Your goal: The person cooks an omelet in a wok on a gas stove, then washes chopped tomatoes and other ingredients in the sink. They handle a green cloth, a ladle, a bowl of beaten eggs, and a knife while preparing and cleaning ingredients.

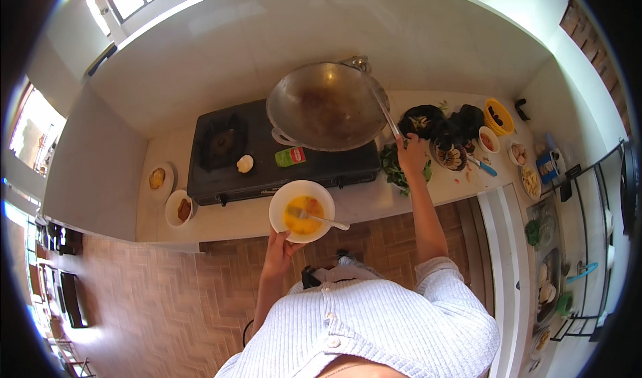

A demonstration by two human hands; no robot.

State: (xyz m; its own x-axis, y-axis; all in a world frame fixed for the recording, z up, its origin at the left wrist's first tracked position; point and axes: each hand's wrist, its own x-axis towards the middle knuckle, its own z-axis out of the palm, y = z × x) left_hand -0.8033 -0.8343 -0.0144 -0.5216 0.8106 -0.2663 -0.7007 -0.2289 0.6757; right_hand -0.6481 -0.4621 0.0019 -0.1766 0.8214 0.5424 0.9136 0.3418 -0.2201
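My left hand grips a white bowl from below, over the counter's front edge. Inside the bowl is beaten egg with small reddish bits. A metal fork leans in it, its handle over the rim. My right hand is closed around the end of a long-handled metal cooking utensil. That utensil crosses the right side of a large metal wok, its far end by the wok's back handle; its head shape is unclear. Brown residue coats the wok's bottom. Leafy greens lie beneath my right hand.
The wok stands on a black gas stove with a green packet and an eggshell piece. Right of it are black plastic bags, a blue-handled knife and a yellow basket. A plate and small bowl sit left.
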